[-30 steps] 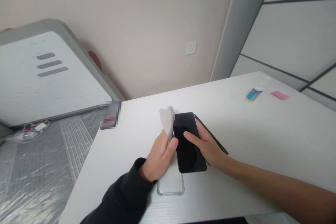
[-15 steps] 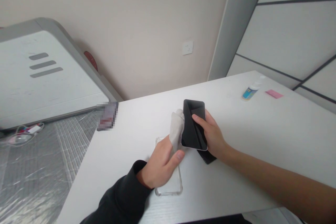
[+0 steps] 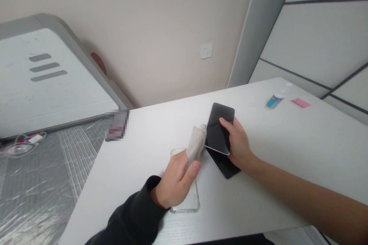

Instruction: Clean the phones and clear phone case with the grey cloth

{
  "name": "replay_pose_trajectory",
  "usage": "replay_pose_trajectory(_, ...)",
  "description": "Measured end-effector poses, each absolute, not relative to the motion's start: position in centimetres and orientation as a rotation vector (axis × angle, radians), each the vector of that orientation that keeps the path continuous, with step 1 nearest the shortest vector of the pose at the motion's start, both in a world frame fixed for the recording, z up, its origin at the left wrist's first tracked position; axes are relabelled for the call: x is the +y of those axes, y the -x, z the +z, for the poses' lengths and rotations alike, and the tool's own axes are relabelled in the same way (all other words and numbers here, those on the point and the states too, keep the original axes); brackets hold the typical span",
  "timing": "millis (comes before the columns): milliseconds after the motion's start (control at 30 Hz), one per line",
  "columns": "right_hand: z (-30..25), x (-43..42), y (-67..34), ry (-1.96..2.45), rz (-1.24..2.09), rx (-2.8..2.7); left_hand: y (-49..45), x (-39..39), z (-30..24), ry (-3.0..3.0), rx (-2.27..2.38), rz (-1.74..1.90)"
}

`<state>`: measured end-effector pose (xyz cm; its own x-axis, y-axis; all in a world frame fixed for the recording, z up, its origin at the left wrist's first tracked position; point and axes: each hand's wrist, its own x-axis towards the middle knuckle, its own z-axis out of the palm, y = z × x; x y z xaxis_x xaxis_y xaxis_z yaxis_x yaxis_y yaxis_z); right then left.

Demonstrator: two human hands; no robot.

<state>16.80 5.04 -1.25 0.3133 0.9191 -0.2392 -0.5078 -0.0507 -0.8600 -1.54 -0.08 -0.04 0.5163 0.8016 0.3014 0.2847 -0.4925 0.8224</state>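
My right hand holds a slim black glass-faced smartphone tilted up over the middle of the white desk. My left hand, apart, presses a grey cloth to its left edge. I seem to be wiping; the screen calls for the cloth across it.

The smartphone, tilted up in the right hand, now lies farther from the person than in the earlier views, top end leaning right, glass face showing. More of the black slab shows beneath it. The grey cloth on the left hand now meets the phone's lower left edge. The clear phone case is uncovered by the phone.
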Motion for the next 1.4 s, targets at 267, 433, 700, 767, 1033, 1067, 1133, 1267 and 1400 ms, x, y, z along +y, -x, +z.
replay_pose_trajectory(267,-2.2,3.0,-16.1,1.024,1.425,-0.792,1.6,0.1,-0.6,-1.984,0.878,0.929)
replay_pose_trajectory(433,-2.6,2.1,-15.9,0.928,1.406,-1.057,1.9,0.2,-1.0,-1.959,0.91,0.97)
replay_pose_trajectory(700,-2.3,2.0,-15.9,0.892,1.461,-1.076,1.8,0.4,-1.0,-1.934,0.929,0.954)
replay_pose_trajectory(767,-2.3,2.2,-15.9,0.894,1.468,-1.018,1.7,0.4,-0.8,-1.949,0.906,0.917)
replay_pose_trajectory(1033,-2.2,3.7,-16.3,1.045,1.394,-0.76,1.5,0.4,-0.3,-2.003,0.805,0.814)
replay_pose_trajectory(1067,-2.0,3.9,-16.4,1.056,1.38,-0.727,1.5,0.4,-0.3,-2.015,0.794,0.805)
replay_pose_trajectory(1133,-1.8,4.3,-16.5,1.061,1.352,-0.683,1.5,0.3,-0.2,-2.035,0.782,0.793)
replay_pose_trajectory(1267,-1.8,5.1,-17.0,1.079,1.303,-0.628,1.6,0.3,-0.1,-2.052,0.776,0.764)
replay_pose_trajectory(1400,-2.1,5.7,-17.4,1.087,1.24,-0.574,1.6,0.3,-0.1,-2.054,0.783,0.761)
